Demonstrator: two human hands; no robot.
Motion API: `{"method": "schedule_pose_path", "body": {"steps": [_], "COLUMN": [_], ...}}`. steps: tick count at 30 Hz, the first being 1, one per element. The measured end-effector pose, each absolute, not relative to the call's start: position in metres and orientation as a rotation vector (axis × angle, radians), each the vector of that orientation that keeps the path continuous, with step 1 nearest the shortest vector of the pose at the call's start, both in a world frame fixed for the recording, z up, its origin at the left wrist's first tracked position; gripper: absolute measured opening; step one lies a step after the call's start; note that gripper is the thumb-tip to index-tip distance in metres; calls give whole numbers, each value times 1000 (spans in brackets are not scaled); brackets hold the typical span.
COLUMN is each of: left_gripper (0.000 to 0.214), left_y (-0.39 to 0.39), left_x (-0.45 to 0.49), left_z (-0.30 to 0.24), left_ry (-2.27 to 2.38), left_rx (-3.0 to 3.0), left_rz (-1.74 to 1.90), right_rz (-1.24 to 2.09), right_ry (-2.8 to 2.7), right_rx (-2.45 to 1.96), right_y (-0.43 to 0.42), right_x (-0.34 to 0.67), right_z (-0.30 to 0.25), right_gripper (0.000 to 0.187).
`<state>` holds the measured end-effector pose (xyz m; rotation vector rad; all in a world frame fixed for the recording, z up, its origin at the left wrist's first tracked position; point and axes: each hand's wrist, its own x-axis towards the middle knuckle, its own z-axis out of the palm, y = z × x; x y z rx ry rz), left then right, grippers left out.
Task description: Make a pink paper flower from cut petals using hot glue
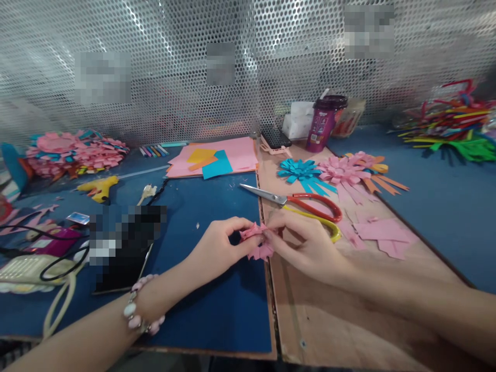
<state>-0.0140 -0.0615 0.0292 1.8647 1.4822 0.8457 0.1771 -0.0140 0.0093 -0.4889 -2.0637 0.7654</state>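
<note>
A small pink folded paper piece (259, 241) sits between both hands, just above the table's middle. My left hand (222, 243) pinches its left side with thumb and fingers curled. My right hand (306, 243) pinches its right side, fingers closed over the paper. A pink bead bracelet (139, 310) circles my left wrist. Red and yellow handled scissors (302, 204) lie shut on the brown board just behind my right hand.
Pink paper scraps (382, 235) lie right of the scissors. Finished blue (302, 173) and pink paper flowers (344, 173) lie behind. A stack of coloured sheets (217, 157), a purple cup (323, 124), a yellow glue gun (98, 187) and a flower pile (73, 152) stand farther back and left.
</note>
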Motion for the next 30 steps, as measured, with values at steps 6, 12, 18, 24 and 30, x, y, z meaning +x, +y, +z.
{"method": "schedule_pose_path", "body": {"steps": [6,12,18,24,30], "left_gripper": [18,23,22,35,35], "left_y": [-62,-65,-63,-60,-61], "left_x": [-13,-11,-12,-11,-14], "left_z": [31,36,35,34,31], "left_ry": [1405,1346,1384,1421,1463], "left_rx": [1855,1791,1718,1505,1688], "left_rz": [812,760,768,850,784], "right_rz": [807,800,1040,1108,1278], "right_ry": [-2093,-2115,-1963,-1832,-1794], "right_rx": [-499,-480,-574,-640,-702], "right_y": [-13,-14,-18,-19,-19], "right_x": [176,176,173,171,170], "right_z": [11,13,13,12,14], "right_gripper": [6,4,17,18,18]}}
